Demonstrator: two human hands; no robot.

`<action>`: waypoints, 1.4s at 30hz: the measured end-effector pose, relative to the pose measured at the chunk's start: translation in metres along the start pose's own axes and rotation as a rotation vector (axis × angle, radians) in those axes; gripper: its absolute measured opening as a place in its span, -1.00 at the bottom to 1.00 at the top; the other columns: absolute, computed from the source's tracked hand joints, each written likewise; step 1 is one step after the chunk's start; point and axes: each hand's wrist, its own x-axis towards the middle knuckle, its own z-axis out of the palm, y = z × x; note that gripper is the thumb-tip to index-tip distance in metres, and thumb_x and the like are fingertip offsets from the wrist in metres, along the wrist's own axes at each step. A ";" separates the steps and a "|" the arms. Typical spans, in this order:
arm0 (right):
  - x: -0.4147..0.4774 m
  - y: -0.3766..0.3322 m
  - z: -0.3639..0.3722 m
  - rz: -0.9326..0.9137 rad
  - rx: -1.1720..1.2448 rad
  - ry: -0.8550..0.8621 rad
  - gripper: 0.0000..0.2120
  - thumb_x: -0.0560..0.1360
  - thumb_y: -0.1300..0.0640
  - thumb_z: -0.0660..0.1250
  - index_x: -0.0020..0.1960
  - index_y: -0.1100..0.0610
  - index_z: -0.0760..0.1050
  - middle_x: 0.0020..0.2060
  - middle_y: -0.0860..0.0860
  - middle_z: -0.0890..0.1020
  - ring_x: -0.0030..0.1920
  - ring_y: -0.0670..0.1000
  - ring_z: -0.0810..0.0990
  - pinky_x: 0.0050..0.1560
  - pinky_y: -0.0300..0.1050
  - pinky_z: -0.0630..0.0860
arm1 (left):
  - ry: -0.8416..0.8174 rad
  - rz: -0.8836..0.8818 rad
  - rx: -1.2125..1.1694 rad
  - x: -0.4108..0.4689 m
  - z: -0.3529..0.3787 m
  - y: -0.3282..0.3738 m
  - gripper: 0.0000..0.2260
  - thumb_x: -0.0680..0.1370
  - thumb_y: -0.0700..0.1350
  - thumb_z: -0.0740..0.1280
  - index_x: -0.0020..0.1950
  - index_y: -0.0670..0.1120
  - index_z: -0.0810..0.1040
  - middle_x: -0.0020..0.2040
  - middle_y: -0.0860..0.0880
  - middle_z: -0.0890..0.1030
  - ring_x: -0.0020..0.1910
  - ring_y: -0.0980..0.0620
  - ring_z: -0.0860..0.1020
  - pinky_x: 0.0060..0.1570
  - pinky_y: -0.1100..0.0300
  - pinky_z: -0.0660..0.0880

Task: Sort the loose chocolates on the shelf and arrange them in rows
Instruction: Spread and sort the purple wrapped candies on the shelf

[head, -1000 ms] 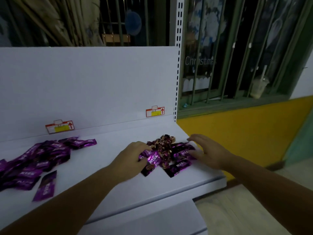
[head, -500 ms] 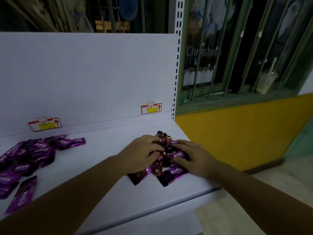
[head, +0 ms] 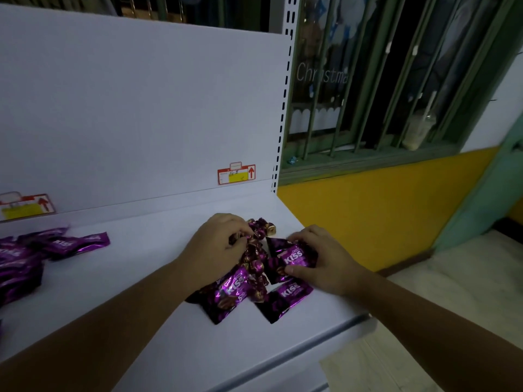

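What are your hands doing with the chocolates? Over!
Left hand pinching small twist-wrapped chocolates. Right hand gripping a purple Kiss packet. Pile mixed, no rows yet. Nothing blocking.

The purple heap at the left is cut off by the picture's edge and blurred, so its packs cannot be counted. The left tag is likewise clipped and its print smeared; the print on the right tag is too small to be read. The fingers of the left hand are buried at their tips among the sweets. Part of the pack is covered by the right hand. The left arm and right arm are cut off by the lower edge. The cup is dim and blurred.
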 end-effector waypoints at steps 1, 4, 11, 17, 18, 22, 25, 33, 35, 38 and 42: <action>0.000 0.001 0.001 -0.010 0.012 0.017 -0.49 0.33 -0.18 0.46 0.21 -0.04 0.44 0.06 -0.10 0.43 0.12 -0.09 0.41 0.17 -0.11 0.41 | 0.027 0.000 -0.003 -0.001 0.000 0.002 -0.82 0.53 -0.21 0.28 0.05 -0.04 0.61 0.03 0.15 0.53 0.08 0.19 0.40 0.13 0.30 0.33; 0.001 0.005 0.002 -0.022 0.040 0.039 -0.59 0.34 -0.14 0.46 0.10 -0.06 0.41 0.02 -0.08 0.48 0.05 -0.07 0.46 0.07 -0.08 0.46 | 0.115 0.045 0.006 -0.005 0.001 0.012 -0.83 0.52 -0.16 0.25 -0.01 -0.04 0.63 -0.02 0.14 0.55 0.05 0.16 0.42 0.09 0.28 0.31; 0.003 0.007 0.002 0.014 0.142 0.035 -0.56 0.38 -0.07 0.46 0.18 -0.06 0.39 0.01 -0.07 0.54 0.02 -0.01 0.53 0.07 0.01 0.50 | 0.078 0.060 0.173 -0.018 -0.002 0.049 -0.78 0.43 -0.11 0.21 -0.06 -0.05 0.63 -0.08 0.07 0.62 -0.02 0.07 0.49 0.00 0.13 0.42; 0.005 0.010 -0.004 0.032 0.290 0.017 -0.70 0.38 0.07 0.49 0.04 -0.01 0.46 -0.03 -0.02 0.52 -0.04 0.00 0.55 0.04 -0.05 0.52 | 0.018 -0.023 0.182 -0.037 0.013 0.090 -0.76 0.48 -0.13 0.19 0.01 -0.11 0.62 -0.11 0.06 0.55 -0.26 0.22 0.44 -0.09 0.31 0.46; 0.007 0.014 -0.006 0.045 0.319 0.003 -0.75 0.38 0.10 0.50 -0.04 -0.01 0.46 -0.07 0.00 0.56 -0.08 0.02 0.57 -0.01 -0.02 0.54 | -0.024 -0.038 0.216 -0.042 0.018 0.096 -0.72 0.50 -0.11 0.16 0.06 -0.10 0.61 -0.07 0.05 0.56 -0.21 0.21 0.44 -0.03 0.38 0.41; 0.020 0.017 -0.023 0.084 0.434 -0.091 -0.78 0.37 0.24 0.49 -0.16 0.11 0.45 -0.21 0.07 0.56 -0.21 0.06 0.55 -0.26 -0.14 0.56 | -0.237 -0.108 0.423 -0.057 0.042 0.116 -0.57 0.57 0.01 0.01 0.40 -0.03 0.37 0.38 0.02 0.41 0.34 0.09 0.34 0.33 0.33 0.11; 0.028 0.018 -0.032 0.121 0.504 -0.110 -0.77 0.35 0.24 0.51 -0.18 0.13 0.44 -0.22 0.10 0.56 -0.23 0.06 0.54 -0.26 -0.15 0.50 | -0.326 -0.188 0.524 -0.054 0.053 0.126 -0.62 0.64 -0.08 0.03 0.48 -0.01 0.23 0.45 0.04 0.30 0.41 0.12 0.25 0.38 0.31 0.08; 0.019 0.024 -0.042 0.306 0.874 -0.118 -0.82 0.41 0.27 0.45 -0.06 0.15 0.47 -0.18 0.09 0.62 -0.24 0.00 0.61 -0.33 -0.19 0.51 | -0.260 -0.229 0.510 -0.051 0.064 0.130 -0.57 0.59 -0.17 0.11 0.47 -0.04 0.24 0.40 -0.02 0.36 0.35 0.07 0.26 0.33 0.29 0.15; 0.016 0.027 -0.045 0.347 0.943 -0.133 -0.80 0.43 0.27 0.44 0.00 0.17 0.48 -0.09 0.15 0.64 -0.17 0.05 0.64 -0.24 -0.11 0.58 | -0.216 -0.183 0.476 -0.053 0.067 0.129 -0.60 0.60 -0.19 0.10 0.44 -0.04 0.31 0.28 -0.03 0.42 0.22 0.08 0.31 0.13 0.36 0.21; 0.010 0.031 -0.050 0.368 1.025 -0.161 -0.80 0.45 0.29 0.40 0.04 0.20 0.46 -0.05 0.17 0.63 -0.12 0.07 0.65 -0.26 -0.09 0.60 | -0.146 -0.100 0.429 -0.056 0.066 0.128 -0.64 0.57 -0.21 0.10 0.34 -0.06 0.46 0.14 -0.06 0.50 0.11 0.06 0.41 0.05 0.34 0.31; 0.004 0.038 -0.057 0.388 1.101 -0.171 -0.85 0.48 0.31 0.36 0.02 0.20 0.46 -0.03 0.18 0.63 -0.07 0.10 0.64 -0.20 -0.02 0.63 | -0.077 0.035 0.455 -0.037 0.065 0.128 -0.65 0.49 -0.14 0.10 0.12 -0.07 0.63 -0.18 -0.05 0.56 -0.23 0.02 0.52 -0.26 0.25 0.45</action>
